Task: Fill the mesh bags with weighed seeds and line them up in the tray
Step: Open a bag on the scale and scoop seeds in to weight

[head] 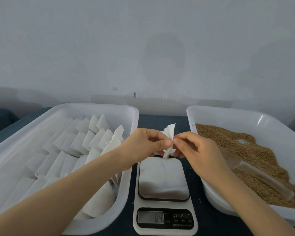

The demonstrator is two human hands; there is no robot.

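My left hand: forearm reaching in across the near corner of the left tray, fingers curled, thumb and forefinger pinching one side of a white mesh bag.

My right hand: wrist over the rim of the right tray, fingertips pinching the bag's other side.

Mesh bag: crumpled, held between both hands over the far edge of the scale.

Left tray: rows of white bags, overlapping.

Right tray: brown seeds and a clear scoop lying on them.
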